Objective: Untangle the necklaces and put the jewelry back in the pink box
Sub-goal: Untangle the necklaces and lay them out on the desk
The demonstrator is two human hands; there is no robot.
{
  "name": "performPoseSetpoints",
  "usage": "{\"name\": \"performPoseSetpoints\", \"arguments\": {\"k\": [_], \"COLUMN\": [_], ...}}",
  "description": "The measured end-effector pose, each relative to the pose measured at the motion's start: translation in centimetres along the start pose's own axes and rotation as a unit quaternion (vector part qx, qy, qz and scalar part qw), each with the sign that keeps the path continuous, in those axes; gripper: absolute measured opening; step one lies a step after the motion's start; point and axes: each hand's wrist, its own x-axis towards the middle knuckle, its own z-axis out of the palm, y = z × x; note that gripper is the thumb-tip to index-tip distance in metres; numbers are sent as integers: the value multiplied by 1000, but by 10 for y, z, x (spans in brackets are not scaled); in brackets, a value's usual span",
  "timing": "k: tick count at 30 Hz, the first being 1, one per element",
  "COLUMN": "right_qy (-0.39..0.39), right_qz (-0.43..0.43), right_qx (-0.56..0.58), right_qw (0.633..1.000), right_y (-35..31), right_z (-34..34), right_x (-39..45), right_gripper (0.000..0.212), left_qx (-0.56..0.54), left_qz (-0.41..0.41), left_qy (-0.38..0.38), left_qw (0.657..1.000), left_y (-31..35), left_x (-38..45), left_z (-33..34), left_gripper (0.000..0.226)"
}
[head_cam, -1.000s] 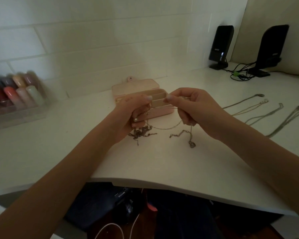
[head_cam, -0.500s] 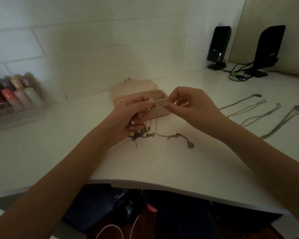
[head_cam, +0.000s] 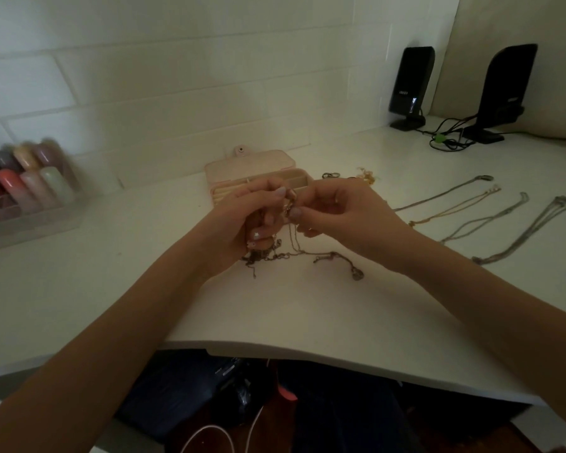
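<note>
A tangle of thin necklaces (head_cam: 294,253) lies on the white desk in front of the open pink box (head_cam: 252,166). My left hand (head_cam: 245,220) and my right hand (head_cam: 337,210) meet above it, fingertips together, each pinching the same knotted chain. Loops hang from the pinch down to the heap, and a pendant end (head_cam: 356,274) trails to the right. Several untangled necklaces (head_cam: 490,217) lie straight in a row on the right. The box's front compartments are partly hidden behind my hands.
Small jewelry pieces (head_cam: 347,176) sit right of the box. A clear holder of coloured bottles (head_cam: 23,188) stands far left. Two black speakers (head_cam: 409,86) with cables stand at the back right. The desk's front edge (head_cam: 340,361) curves near my forearms.
My hands have come closer together until the fingertips touch at the knot. The chain between them went from stretched to slack, and the pendant end has settled on the desk.
</note>
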Motion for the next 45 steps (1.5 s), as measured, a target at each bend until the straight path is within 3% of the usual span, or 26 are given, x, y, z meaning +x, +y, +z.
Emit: {"name": "performPoseSetpoints", "arguments": {"k": [6,16,26,32,36,40,45], "right_qy": [-10,-41,-68,-53,-32,-125,-253], "right_qz": [62,111,140,109,95,70,68], "right_qx": [92,221,329,336,385,329,108], "right_qw": [994,968,931,934,917,933,959], "right_y": [-7,-12,-16,-9,-9,-15,-18], "right_z": [-5,-15,-29,-27,-27,-26,-16], "right_x": [1,2,3,4,4,0,-7], "right_gripper": [10,17,24,10,10,19,23], "left_qx": [-26,-41,-35,9,72,97,84], "left_qz": [1,18,1,8,20,30,37], "left_qy": [42,21,36,49,79,88,86], "left_qw": [999,999,999,999,994,991,992], "left_y": [0,-1,-1,-2,-3,-3,-2], "left_x": [2,3,4,3,2,0,-1], "left_z": [-2,-4,-2,0,2,4,4], "left_gripper": [13,19,47,48,26,16,16]}}
